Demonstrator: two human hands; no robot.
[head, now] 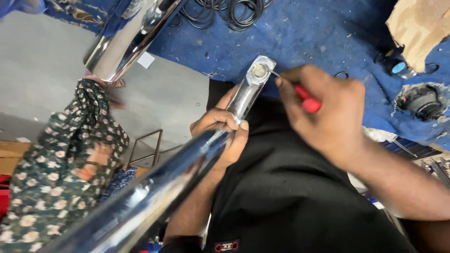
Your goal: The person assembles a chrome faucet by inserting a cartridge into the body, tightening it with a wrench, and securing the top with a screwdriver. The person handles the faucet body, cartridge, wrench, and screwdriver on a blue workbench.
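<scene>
The left hand (pixel 220 129) is wrapped around a long shiny chrome metal spout (pixel 187 159); its grip is pressed together on the middle of the piece, over the person's black-clothed lap. The lower end of the spout runs out of the picture, so its full shape is hidden. The right hand (pixel 328 112) pinches a small tool with a red handle (pixel 307 99); most of the handle is covered by the fingers, and only the thin metal tip touches the round opening at the spout end, above the blue cloth-covered worktop (pixel 304 33). A second chrome tube (pixel 126 40) is cut off at the top. Another person in a flowered garment (pixel 61 159) is blurred at left.
</scene>
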